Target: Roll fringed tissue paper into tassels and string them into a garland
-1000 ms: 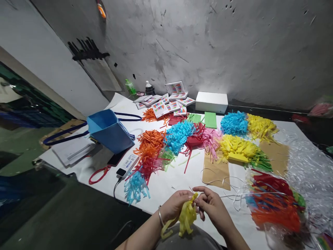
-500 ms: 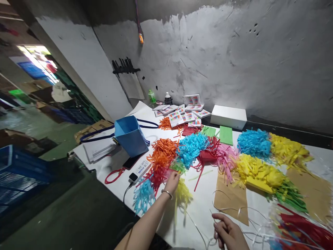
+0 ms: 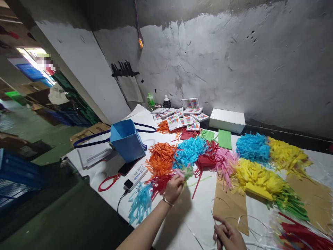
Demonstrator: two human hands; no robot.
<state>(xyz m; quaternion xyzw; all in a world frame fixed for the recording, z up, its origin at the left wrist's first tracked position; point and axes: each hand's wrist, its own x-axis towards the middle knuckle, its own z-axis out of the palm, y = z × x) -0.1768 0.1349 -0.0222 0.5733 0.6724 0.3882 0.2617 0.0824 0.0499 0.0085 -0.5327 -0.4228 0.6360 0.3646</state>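
Left hand (image 3: pixel 173 187) was extended forward over the white surface (image 3: pixel 197 215), fingers pinched together on a pale green fringe bundle (image 3: pixel 185 171). The bundle lay just in front of the fingertips, between the red fringe pile (image 3: pixel 160 182) and the blue fringe pile (image 3: pixel 191 152), touching both. Its long axis could not be told exactly; the loose strips were seen fanning up and to the right, away from the hand. A thin bracelet (image 3: pixel 168 201) was worn at the left wrist.

Right hand (image 3: pixel 229 236) was held low at the bottom edge, partly cut off by the frame. Fingers were curled toward a thin white ribbon (image 3: pixel 240 222) looping over the surface; whether the grip was closed on it could not be told. The ribbon loops were laid across the near end of a brown paper bag (image 3: pixel 230 205).

Farther back, an orange fringe pile (image 3: pixel 161 158), a pink fringe pile (image 3: pixel 225 163) and a yellow fringe pile (image 3: pixel 256 175) were spread in a row. A light blue bundle (image 3: pixel 140 205) hung at the near edge. A blue tote bag (image 3: pixel 126 139) stood upright to the left, with a power strip (image 3: pixel 135 173) just beside it. A white box (image 3: pixel 227 120) and printed cards (image 3: pixel 182 118) were set against the wall
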